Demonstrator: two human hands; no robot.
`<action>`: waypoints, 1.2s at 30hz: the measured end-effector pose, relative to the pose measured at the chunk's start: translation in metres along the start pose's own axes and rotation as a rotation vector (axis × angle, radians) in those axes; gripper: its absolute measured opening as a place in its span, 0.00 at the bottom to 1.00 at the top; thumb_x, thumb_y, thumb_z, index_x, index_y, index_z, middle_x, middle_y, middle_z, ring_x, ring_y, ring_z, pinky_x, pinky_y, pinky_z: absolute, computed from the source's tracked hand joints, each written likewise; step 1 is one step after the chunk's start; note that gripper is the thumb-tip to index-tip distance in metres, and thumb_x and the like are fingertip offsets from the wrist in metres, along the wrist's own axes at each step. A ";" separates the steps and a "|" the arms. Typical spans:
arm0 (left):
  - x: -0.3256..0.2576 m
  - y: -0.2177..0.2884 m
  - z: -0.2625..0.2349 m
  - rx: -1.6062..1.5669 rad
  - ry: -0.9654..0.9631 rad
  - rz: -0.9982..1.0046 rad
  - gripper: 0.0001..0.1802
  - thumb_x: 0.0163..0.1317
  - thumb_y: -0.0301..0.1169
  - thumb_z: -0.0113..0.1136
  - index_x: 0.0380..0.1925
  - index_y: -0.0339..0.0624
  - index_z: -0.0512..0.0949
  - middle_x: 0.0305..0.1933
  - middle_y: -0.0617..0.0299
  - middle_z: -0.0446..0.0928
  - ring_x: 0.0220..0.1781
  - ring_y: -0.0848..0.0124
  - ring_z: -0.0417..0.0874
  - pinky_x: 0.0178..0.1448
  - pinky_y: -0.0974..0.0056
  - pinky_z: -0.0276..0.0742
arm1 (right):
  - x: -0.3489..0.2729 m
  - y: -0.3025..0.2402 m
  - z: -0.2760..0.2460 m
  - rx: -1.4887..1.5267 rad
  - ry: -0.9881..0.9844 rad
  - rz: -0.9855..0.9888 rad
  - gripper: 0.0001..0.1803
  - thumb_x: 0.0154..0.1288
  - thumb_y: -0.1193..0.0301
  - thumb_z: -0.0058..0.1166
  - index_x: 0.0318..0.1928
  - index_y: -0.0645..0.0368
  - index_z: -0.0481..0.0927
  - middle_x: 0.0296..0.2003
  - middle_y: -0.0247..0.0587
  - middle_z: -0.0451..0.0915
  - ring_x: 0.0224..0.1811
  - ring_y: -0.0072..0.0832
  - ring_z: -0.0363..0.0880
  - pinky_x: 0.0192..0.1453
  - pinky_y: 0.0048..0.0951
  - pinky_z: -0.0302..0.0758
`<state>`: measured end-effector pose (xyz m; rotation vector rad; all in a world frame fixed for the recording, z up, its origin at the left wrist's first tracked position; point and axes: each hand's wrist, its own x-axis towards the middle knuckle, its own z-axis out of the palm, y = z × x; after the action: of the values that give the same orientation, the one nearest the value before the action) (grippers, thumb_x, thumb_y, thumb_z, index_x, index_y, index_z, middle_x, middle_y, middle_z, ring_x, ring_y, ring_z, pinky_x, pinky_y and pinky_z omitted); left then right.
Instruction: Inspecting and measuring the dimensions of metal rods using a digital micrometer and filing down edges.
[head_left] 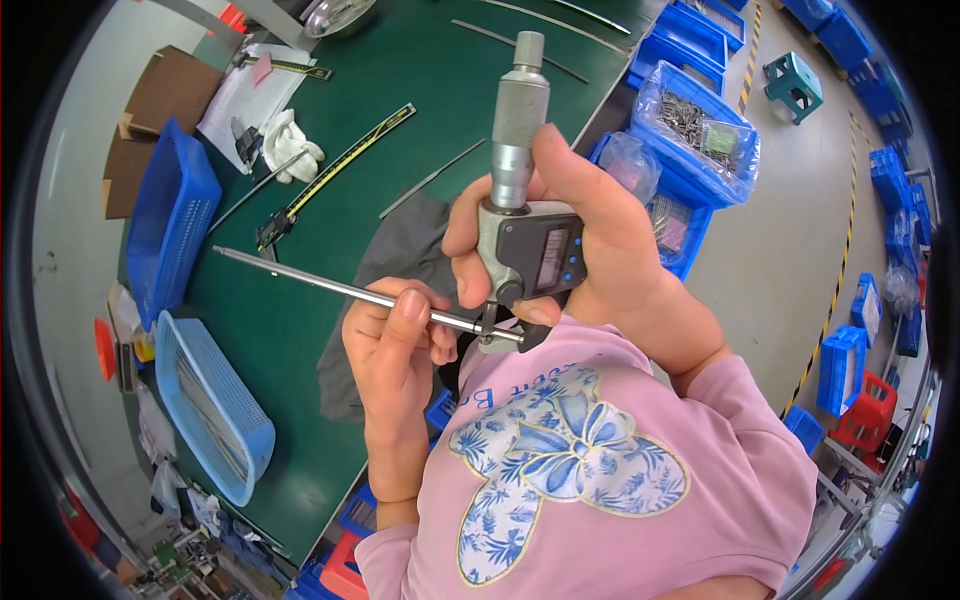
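Note:
My right hand [610, 235] is closed around a digital micrometer [508, 235], its thimble pointing up and away and its small display facing me. Between finger and thumb, my left hand [393, 335] grips a slim shiny metal rod [315, 281] with a pointed far end. The rod's near end lies in the jaw gap of the micrometer; I cannot tell whether both measuring faces touch it. A caliper [335, 172] with a black and yellow scale lies on the green table beyond my left hand. Dark grey cloth [400, 245] lies under my hands.
Light blue basket [213, 405] with rods and darker blue basket [172, 225] stand at the left. White gloves [290, 147], papers [245, 95] and loose thin rods [432, 178] lie on the table [300, 490]. Right of it are blue bins [690, 125] of small parts and a green stool [793, 85].

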<state>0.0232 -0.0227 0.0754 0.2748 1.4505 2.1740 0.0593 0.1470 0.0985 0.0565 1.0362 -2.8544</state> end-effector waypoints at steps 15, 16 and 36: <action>0.000 0.002 0.002 -0.002 -0.027 -0.014 0.11 0.59 0.31 0.51 0.25 0.31 0.71 0.15 0.59 0.70 0.14 0.77 0.68 0.20 0.75 0.66 | 0.001 0.000 -0.004 0.062 0.022 -0.021 0.36 0.60 0.45 0.30 0.31 0.73 0.73 0.21 0.60 0.74 0.08 0.26 0.65 0.09 0.17 0.63; -0.001 0.002 0.002 0.006 -0.015 -0.014 0.11 0.59 0.31 0.51 0.25 0.31 0.71 0.15 0.59 0.70 0.14 0.77 0.68 0.20 0.75 0.66 | 0.002 0.000 -0.006 0.063 -0.009 -0.014 0.36 0.60 0.45 0.30 0.31 0.73 0.73 0.21 0.59 0.74 0.07 0.26 0.65 0.09 0.16 0.63; 0.001 0.002 0.000 -0.011 -0.047 0.012 0.12 0.59 0.31 0.51 0.25 0.30 0.70 0.17 0.59 0.70 0.14 0.77 0.69 0.19 0.75 0.66 | 0.002 0.000 -0.006 0.137 0.019 -0.023 0.31 0.62 0.50 0.31 0.31 0.71 0.73 0.21 0.53 0.76 0.10 0.26 0.67 0.11 0.20 0.63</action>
<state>0.0218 -0.0225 0.0775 0.3299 1.4141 2.1698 0.0578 0.1505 0.0940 0.0833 0.8478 -2.9474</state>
